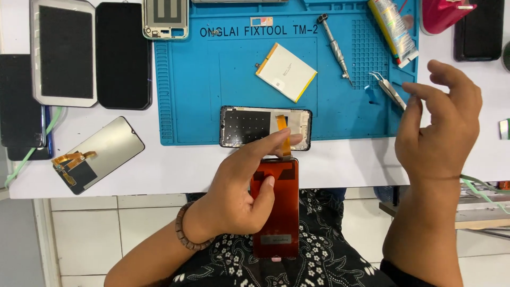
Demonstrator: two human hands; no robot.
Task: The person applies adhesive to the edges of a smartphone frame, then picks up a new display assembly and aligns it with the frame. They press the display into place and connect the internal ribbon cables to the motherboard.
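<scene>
My left hand (244, 188) grips an orange-backed phone display panel (279, 223) held over my lap, its orange flex cable (284, 133) reaching up onto a black phone frame (255, 126) at the blue mat's front edge. My index finger rests on that frame's lower edge. My right hand (438, 127) hovers above the table's right side with fingers apart, holding nothing. It is just beside metal tweezers (390, 91) lying on the mat.
On the blue repair mat (202, 79) lie a white battery (286, 72), a screwdriver (334, 48) and a glue tube (393, 29). Left of it sit a tablet (64, 50), black panels (123, 53) and a loose screen (101, 154).
</scene>
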